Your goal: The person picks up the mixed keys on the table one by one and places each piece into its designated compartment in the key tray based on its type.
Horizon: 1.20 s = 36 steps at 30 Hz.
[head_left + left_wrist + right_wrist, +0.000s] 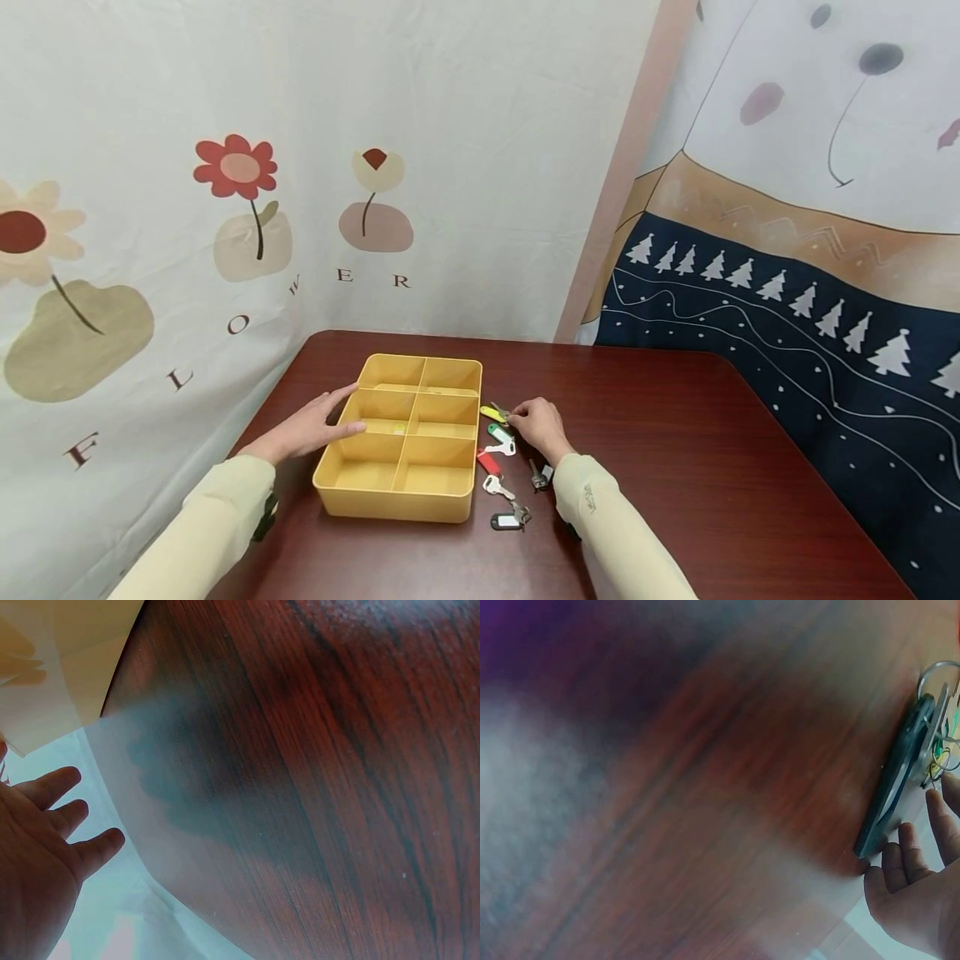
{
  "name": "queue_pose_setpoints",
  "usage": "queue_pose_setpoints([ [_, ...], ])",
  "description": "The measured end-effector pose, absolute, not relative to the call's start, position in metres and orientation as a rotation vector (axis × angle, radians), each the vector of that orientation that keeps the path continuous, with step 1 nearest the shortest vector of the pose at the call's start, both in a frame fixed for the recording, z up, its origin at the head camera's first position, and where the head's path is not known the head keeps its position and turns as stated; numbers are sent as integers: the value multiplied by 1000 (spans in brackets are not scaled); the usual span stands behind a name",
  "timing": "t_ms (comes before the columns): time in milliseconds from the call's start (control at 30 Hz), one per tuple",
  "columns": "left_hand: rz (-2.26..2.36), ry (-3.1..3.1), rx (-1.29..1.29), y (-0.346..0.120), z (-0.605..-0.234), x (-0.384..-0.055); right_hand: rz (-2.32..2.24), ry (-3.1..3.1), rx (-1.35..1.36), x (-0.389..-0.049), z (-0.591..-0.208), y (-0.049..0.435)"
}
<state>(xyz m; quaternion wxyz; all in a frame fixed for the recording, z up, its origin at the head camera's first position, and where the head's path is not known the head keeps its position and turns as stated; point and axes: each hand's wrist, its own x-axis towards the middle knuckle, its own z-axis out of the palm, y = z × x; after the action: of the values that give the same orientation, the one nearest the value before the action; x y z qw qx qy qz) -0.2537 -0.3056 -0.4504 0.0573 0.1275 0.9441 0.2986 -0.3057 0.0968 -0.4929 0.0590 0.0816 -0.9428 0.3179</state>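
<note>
A yellow box [397, 503] divided into several compartments stands on the table. My left hand [315, 425] rests at its left rim, fingers spread and straight, thumb over the edge. Right of the box, my right hand [540, 423] pinches a key with a yellow tag [492, 414] between thumb and fingertips, close over the table. Below it lie a green tag [498, 432] with a silver key [502, 447], a red tag [488, 463] with a key [498, 486], and a black-edged tag [506, 522] with a key. A dark-headed key [537, 477] lies by my right wrist.
The dark red wooden table [675, 467] extends right of the keys. A small bright yellow piece [399, 429] is in the box's middle left compartment. Behind the table hang a flower-printed cloth [480, 167] and a dark blue tree-printed cloth [750, 333].
</note>
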Motion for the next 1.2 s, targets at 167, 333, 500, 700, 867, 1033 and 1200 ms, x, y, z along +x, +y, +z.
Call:
queue_pose_setpoints([
  [167,907,2862,388,-306,-450,-253,954,-2864,242,-306,-493,96],
  [333,907,2861,387,-306,-450,-253,925,-2861,269,-305,-492,96],
  [500,903,2864,399,-306,-450,-253,904,-2863,286,-305,-493,98],
  [700,896,2868,402,-306,-450,-253,969,-2854,270,-307,-489,98],
  [867,892,2876,406,-306,-450,-253,1027,-2783,263,-310,-483,99],
  [1033,890,2875,392,-307,-452,-254,1095,-2731,232,-311,-471,97],
  [1200,899,2863,381,-307,-452,-254,1171,-2710,181,-313,-461,96],
])
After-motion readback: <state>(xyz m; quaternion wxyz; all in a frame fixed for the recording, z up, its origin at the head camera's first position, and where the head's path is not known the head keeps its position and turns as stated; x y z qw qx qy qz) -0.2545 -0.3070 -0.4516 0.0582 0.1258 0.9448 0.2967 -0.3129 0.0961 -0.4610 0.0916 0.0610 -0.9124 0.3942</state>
